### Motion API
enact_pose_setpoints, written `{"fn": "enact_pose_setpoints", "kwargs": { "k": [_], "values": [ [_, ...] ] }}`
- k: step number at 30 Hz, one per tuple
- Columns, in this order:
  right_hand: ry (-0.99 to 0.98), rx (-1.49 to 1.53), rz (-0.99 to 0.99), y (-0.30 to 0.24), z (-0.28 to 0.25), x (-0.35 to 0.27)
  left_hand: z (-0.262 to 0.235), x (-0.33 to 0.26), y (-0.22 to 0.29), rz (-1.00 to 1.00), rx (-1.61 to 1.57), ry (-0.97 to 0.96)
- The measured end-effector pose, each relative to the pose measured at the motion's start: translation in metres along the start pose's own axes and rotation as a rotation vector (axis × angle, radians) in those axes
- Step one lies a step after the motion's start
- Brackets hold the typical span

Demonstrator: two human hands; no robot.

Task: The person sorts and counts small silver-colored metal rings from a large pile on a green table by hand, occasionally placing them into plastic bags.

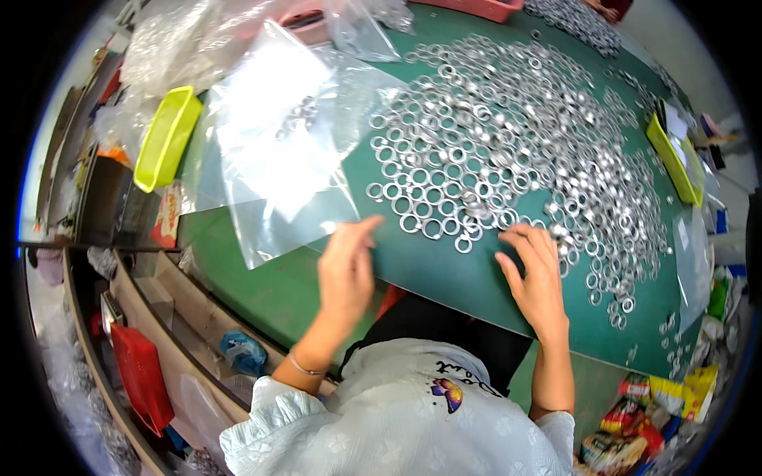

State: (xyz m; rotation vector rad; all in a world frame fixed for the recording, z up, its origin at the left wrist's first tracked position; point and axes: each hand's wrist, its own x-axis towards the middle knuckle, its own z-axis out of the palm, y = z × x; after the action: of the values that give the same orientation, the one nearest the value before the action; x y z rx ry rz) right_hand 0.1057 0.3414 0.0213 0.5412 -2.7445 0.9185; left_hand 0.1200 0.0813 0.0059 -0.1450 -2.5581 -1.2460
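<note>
Head view: sorting step. Left hand (347,270), fingers together, touches bag (274,151); right hand (536,274), spread, rests on rings (508,151). Next move likely needs a gathered handful.

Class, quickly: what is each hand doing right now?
Left hand: open, holding nothing, fingertips at the clear plastic zip bag.
Right hand: open, flat on the small silver metal rings, gripping none.

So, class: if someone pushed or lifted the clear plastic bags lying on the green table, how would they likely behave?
The clear plastic bags would probably flop and crumple, since they already lie wrinkled and overlapping. They look thin and light, so a push from the left hand would likely slide them easily over the smooth green table. The few metal rings inside might shift about.
</note>
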Motion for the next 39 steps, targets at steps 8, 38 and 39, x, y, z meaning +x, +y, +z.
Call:
{"fn": "enact_pose_setpoints", "kwargs": {
  "k": [8,38,39],
  "values": [
    [-0.205,-0.111,-0.252,-0.027,0.016,0.025,-0.085,0.003,-0.056,-0.132,0.729,-0.182],
    [-0.116,0.044,-0.637,-0.117,0.103,0.107,-0.112,0.073,-0.016,-0.039,0.100,0.106],
    [-0.248,-0.111,-0.536,-0.113,0.104,0.106,-0.111,0.072,-0.014,0.077,0.189,0.212]
  ]
}}
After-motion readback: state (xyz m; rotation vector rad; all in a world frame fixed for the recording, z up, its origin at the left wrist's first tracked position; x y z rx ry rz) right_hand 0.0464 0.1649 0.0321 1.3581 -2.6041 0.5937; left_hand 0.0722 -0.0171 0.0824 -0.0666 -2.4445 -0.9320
